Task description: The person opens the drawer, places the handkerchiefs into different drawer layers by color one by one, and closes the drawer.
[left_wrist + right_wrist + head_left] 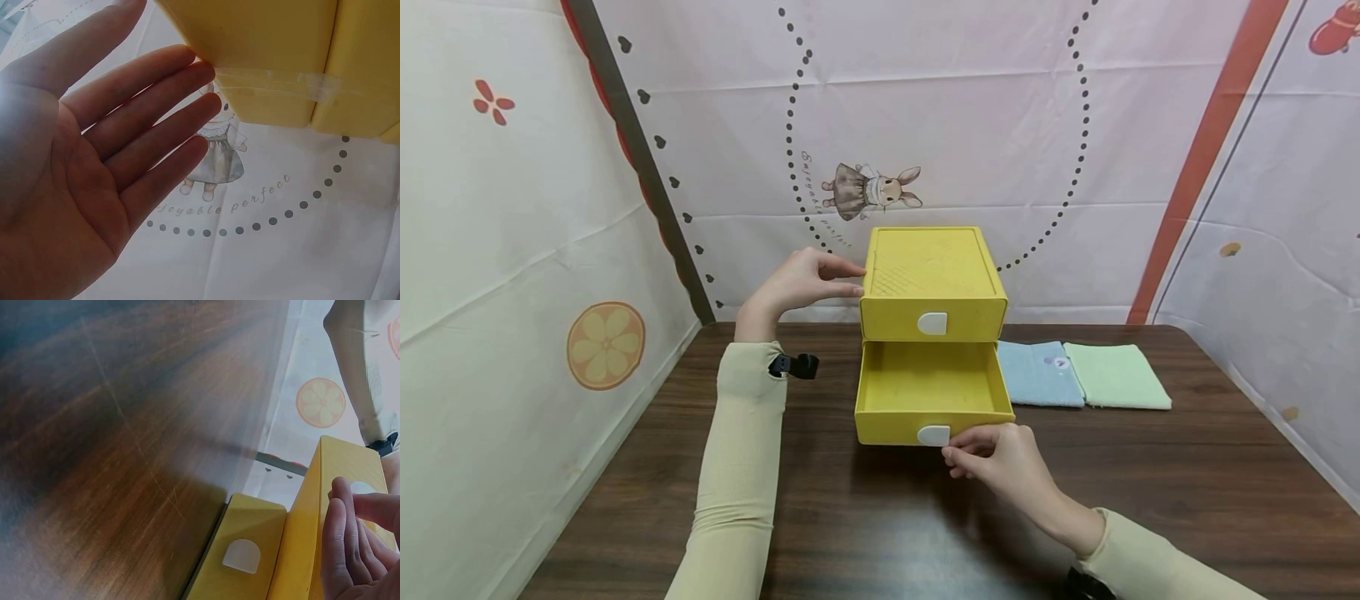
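A yellow drawer unit stands on the table, its upper drawer closed. Below that, a yellow drawer is pulled out, with nothing inside it. Its white handle is at the fingertips of my right hand, which pinches its right edge. Beneath it, the right wrist view shows a lower closed drawer with its own white tab. My left hand touches the unit's left side near the top. In the left wrist view its fingers are nearly straight, tips against the yellow side wall.
Right of the unit lie a folded blue cloth and a folded pale green cloth, side by side. Dark wooden table lies in front. Printed fabric hangs behind and along both sides. Clear tape crosses the unit's side.
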`<action>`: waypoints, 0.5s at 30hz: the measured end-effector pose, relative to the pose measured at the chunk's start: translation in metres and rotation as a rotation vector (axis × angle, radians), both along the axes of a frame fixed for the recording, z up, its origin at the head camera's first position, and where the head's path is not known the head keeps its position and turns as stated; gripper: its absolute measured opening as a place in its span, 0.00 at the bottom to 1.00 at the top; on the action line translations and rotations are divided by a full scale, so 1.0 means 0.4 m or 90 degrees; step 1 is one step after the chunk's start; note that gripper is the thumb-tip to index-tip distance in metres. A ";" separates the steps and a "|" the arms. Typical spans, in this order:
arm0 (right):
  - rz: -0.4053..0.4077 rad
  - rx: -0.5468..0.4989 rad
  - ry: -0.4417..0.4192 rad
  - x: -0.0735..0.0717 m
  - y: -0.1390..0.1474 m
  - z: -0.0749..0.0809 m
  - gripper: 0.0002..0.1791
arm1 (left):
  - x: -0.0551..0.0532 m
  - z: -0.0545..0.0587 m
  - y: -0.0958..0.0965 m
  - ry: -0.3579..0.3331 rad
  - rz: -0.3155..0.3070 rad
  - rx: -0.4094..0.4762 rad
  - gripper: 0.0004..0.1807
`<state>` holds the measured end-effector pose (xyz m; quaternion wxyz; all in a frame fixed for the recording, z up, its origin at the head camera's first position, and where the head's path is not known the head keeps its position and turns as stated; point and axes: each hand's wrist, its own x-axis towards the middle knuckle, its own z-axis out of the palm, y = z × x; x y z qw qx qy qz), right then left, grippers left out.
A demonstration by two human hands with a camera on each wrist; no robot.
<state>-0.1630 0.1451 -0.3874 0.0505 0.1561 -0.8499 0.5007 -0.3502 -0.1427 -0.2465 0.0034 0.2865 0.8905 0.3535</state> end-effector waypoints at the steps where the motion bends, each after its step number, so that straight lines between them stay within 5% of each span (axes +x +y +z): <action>1: 0.000 -0.001 -0.001 0.001 0.000 0.000 0.06 | 0.000 0.000 0.000 0.001 0.000 0.000 0.27; 15: 0.016 0.011 0.000 0.025 0.003 -0.008 0.08 | 0.001 -0.001 0.001 0.001 0.002 0.004 0.27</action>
